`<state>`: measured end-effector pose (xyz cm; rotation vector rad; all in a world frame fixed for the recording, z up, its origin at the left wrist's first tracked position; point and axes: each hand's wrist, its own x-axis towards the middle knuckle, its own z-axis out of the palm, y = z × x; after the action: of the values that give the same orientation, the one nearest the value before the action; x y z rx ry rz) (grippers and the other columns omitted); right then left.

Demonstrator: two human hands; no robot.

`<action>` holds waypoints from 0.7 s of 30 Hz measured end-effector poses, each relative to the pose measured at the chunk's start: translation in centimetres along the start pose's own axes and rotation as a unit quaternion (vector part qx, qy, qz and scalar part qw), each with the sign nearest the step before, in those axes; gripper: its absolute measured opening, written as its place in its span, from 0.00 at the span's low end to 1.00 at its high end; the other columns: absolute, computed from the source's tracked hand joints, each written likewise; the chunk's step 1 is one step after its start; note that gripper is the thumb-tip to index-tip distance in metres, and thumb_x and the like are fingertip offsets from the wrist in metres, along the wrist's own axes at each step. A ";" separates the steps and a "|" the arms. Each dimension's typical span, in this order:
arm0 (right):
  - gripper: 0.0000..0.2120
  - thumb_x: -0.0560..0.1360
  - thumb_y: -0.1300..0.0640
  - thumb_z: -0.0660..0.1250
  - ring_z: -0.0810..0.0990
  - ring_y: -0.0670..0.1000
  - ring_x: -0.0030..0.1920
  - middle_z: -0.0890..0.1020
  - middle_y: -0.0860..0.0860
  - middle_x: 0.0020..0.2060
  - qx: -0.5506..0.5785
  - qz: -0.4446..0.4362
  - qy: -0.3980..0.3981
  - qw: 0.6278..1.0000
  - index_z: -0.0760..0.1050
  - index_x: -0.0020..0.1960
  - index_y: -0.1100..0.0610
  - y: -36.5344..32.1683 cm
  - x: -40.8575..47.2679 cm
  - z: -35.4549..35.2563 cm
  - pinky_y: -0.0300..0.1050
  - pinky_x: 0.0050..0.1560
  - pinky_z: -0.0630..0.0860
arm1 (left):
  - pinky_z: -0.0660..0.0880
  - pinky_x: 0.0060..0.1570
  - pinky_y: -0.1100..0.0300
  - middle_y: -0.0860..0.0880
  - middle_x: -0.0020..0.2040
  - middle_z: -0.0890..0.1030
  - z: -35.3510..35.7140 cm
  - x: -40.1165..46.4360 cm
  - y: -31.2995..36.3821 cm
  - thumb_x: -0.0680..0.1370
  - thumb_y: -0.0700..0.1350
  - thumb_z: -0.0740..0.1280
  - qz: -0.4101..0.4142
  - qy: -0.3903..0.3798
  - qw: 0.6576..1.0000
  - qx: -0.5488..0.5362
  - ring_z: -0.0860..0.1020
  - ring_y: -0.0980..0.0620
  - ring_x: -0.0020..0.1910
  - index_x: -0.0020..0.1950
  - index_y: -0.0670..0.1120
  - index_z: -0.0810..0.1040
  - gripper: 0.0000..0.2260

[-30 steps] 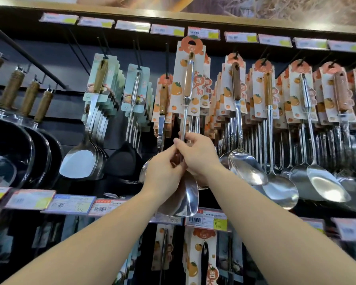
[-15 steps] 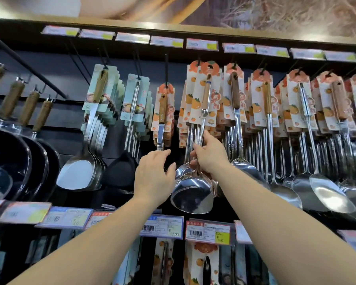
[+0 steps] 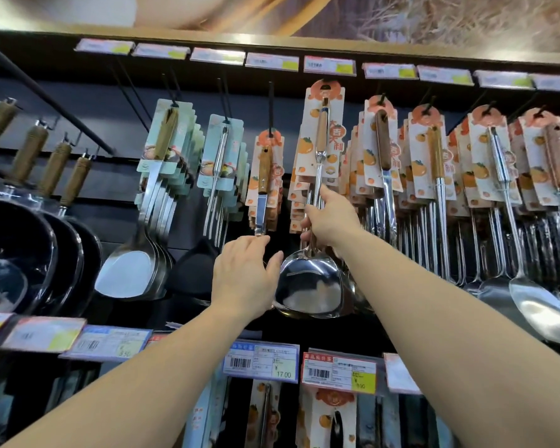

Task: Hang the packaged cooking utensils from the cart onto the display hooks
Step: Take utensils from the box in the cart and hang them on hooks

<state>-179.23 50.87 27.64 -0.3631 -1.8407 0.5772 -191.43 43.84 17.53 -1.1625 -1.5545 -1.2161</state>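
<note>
Ladle [image 3: 317, 221] hangs long axis upright, card top at the hook [image 3: 326, 87] straight above the right grip [image 3: 328, 218], which pinches the shaft. Left grip [image 3: 244, 279] relaxed, fingers loose, just left of the bowl; right hand nearer.

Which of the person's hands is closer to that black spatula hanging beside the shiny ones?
Left. The left hand hangs open just to the right of the black spatula, while the right hand is farther right, gripping the steel ladle's shaft.
</note>
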 end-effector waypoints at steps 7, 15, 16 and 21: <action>0.23 0.81 0.64 0.57 0.77 0.54 0.34 0.77 0.55 0.40 0.000 0.031 -0.013 0.999 0.62 0.74 0.52 -0.3 1.6 -0.4 0.38 0.23 0.74 | 0.64 0.64 0.52 0.51 0.66 0.73 0.5 -0.6 -0.5 0.80 0.55 0.58 -0.009 -0.009 1.000 -0.019 0.67 0.49 0.67 0.69 0.48 0.71 0.20; 0.25 0.81 0.63 0.57 0.80 0.54 0.35 0.79 0.54 0.41 -0.031 0.047 -0.017 0.998 0.59 0.75 0.46 1.2 1.4 0.2 0.40 0.28 0.74 | 0.62 0.64 0.54 0.51 0.66 0.73 1.0 -1.2 -0.7 0.80 0.56 0.57 -0.005 -0.014 0.999 -0.030 0.66 0.50 0.67 0.69 0.49 0.71 0.20; 0.25 0.81 0.62 0.57 0.81 0.54 0.35 0.80 0.55 0.41 -0.034 0.039 -0.013 0.999 0.59 0.75 0.46 1.5 1.1 0.2 0.42 0.30 0.77 | 0.62 0.64 0.54 0.51 0.66 0.73 1.1 -1.2 -0.8 0.80 0.56 0.57 -0.007 -0.014 0.999 -0.029 0.66 0.50 0.67 0.69 0.49 0.71 0.20; 0.20 0.81 0.62 0.59 0.81 0.53 0.34 0.80 0.55 0.39 -0.023 0.013 0.005 1.000 0.67 0.70 0.48 2.1 0.6 0.0 0.42 0.28 0.79 | 0.63 0.64 0.54 0.51 0.66 0.73 1.5 -1.2 -1.1 0.80 0.56 0.57 -0.013 -0.018 0.999 -0.025 0.67 0.50 0.67 0.69 0.49 0.71 0.20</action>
<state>-179.54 52.93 26.97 -0.4203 -1.8443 0.5509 -192.34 44.98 15.85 -1.2051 -1.5783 -1.2653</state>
